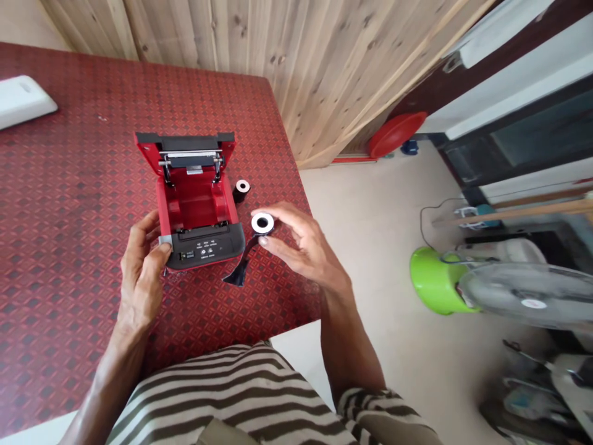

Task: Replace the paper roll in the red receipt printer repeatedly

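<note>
A small red and black label printer [204, 247] stands on the table with its lid [188, 148] raised, so its bare red inside shows. My left hand [143, 266] grips the printer's near left corner, thumb on the grey edge piece. Between the thumb and fingers of my right hand [301, 244] is a ribbon roll [262, 223] with a white core end facing up. A loose black strip [238, 272] hangs from it toward the table. Just right of the printer is a second, smaller-looking black roll [241, 190] with a white end.
The red patterned table [83, 204] ends at a wooden plank wall [259, 43]. A white object [25, 102] lies at the far left. On the floor to the right are a green stool [430, 281], a fan [523, 293] and a red basin [396, 133].
</note>
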{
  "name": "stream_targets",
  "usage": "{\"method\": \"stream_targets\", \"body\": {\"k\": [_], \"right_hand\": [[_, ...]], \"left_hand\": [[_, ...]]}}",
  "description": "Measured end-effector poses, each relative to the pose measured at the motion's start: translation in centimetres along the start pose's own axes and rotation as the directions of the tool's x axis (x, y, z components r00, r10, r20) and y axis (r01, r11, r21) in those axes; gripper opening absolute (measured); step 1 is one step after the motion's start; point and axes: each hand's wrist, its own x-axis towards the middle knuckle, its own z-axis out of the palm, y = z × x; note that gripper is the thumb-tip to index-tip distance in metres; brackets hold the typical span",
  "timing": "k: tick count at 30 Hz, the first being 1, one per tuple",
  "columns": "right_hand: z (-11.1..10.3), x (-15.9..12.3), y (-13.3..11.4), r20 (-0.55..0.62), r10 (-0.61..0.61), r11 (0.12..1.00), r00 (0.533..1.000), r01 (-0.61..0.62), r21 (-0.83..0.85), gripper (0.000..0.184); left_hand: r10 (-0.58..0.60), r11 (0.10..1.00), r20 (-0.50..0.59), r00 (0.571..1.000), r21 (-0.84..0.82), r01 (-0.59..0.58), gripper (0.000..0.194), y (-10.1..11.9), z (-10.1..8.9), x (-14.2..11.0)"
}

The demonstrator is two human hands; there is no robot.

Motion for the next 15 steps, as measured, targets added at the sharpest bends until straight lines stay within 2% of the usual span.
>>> {"method": "stream_targets", "body": {"k": [3, 5, 7, 10, 15], "right_hand": [[-0.5, 2.6, -3.4, 0.066, -0.182, 0.961, 0.981, 0.192, -0.2, 0.034], [0.7, 4.9, -4.9, 0.151, -0.212, 0.907, 0.966, 0.252, -0.339, 0.029], [2.6, 7.0, -5.6, 0.241, -0.166, 0.849, 0.956, 0.263, -0.459, 0.022], [5.2, 9.2, -5.8, 0.337, -0.061, 0.788, 0.939, 0.253, -0.562, 0.023], [6.7, 11.2, -5.4, 0.411, 0.043, 0.733, 0.911, 0.251, -0.632, 0.033]], "left_hand": [[-0.007, 0.999, 0.006, 1.0, 0.044, 0.007, 0.056, 0.6, 0.0, -0.2], [0.001, 0.999, 0.007, 1.0, 0.048, -0.001, 0.055, 0.9, 0.0, -0.2], [0.012, 0.999, 0.0, 1.0, 0.044, -0.012, 0.054, 1.2, 0.0, -0.2], [0.0, 0.998, -0.007, 1.0, 0.063, 0.001, 0.053, 1.5, 0.1, -0.1], [-0.027, 0.997, -0.018, 0.999, 0.068, 0.028, 0.055, 1.6, 0.3, -0.3]]}}
